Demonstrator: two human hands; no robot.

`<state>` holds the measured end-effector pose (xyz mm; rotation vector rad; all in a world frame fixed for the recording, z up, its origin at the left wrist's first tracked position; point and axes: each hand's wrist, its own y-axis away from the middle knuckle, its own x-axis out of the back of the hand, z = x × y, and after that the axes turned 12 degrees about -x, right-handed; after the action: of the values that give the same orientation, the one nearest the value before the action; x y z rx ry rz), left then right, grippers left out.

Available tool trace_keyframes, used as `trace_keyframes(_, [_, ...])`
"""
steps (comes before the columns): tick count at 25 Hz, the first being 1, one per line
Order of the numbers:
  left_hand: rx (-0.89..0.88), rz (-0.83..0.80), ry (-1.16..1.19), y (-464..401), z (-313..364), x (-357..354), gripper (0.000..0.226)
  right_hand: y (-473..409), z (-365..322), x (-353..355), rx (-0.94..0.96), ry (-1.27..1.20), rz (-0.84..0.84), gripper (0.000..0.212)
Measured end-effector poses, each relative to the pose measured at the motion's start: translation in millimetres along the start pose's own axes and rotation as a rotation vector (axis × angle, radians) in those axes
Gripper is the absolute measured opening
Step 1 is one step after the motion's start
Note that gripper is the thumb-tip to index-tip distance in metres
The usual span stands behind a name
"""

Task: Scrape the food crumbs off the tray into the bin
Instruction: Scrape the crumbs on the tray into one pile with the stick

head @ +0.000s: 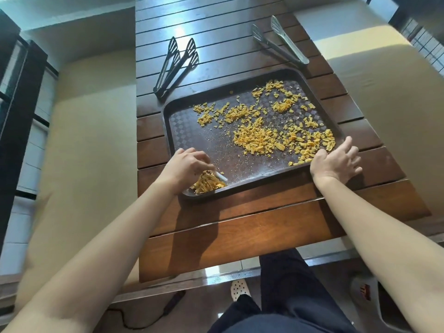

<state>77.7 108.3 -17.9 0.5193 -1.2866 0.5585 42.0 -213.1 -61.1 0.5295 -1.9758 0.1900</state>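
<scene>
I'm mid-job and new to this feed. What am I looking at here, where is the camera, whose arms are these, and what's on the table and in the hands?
There is no machine: a person works with bare hands, and the single picture comes from a wide-angle camera on their head, looking down at a slatted wooden table.

On it lies a dark tray scattered with yellow food crumbs. The left hand holds a small pale scraper at the tray's near-left corner, against a gathered crumb pile. The right hand grips the tray's near-right edge, probably steadying it.

Beyond the tray lie black tongs on the left and metal tongs on the right, untouched. I cannot clearly identify a bin.
</scene>
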Motion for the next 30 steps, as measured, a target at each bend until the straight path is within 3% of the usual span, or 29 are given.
trace_keyframes(4, [0.135, 0.219, 0.042, -43.7, 12.0, -2.5, 0.024, 0.1, -0.4, 1.0, -0.003, 0.008, -0.001, 0.064])
trace_keyframes(8, [0.244, 0.146, 0.029, -77.6, 17.0, -12.2, 0.031, 0.8, 0.9, 0.5, -0.001, 0.021, 0.001, 0.065])
trace_keyframes(15, [-0.036, -0.047, 0.015, -26.8, 6.9, -2.7, 0.03, 0.7, 0.0, -0.9, 0.004, 0.024, 0.011, 0.065])
trace_keyframes(17, [-0.028, 0.043, 0.078, -22.9, 4.9, 1.8, 0.027, 0.5, 0.3, -0.7, 0.002, 0.025, 0.013, 0.065])
trace_keyframes(20, [0.176, 0.336, 0.163, -48.5, -3.2, 2.9, 0.021, 0.2, 1.0, -0.6, 0.003, 0.024, 0.011, 0.065])
trace_keyframes(24, [0.429, 0.292, 0.109, -90.7, -11.9, -4.9, 0.027, 0.3, 0.8, -0.7, 0.004, 0.03, 0.013, 0.064])
trace_keyframes(26, [0.401, 0.224, 0.146, -100.1, -10.9, -8.0, 0.028, 0.2, 1.1, -1.4, 0.003, 0.032, 0.01, 0.064])
trace_keyframes(30, [0.089, 0.127, 0.065, -92.9, -9.4, -6.6, 0.032, 0.1, 1.3, -1.9, 0.001, 0.038, 0.012, 0.064])
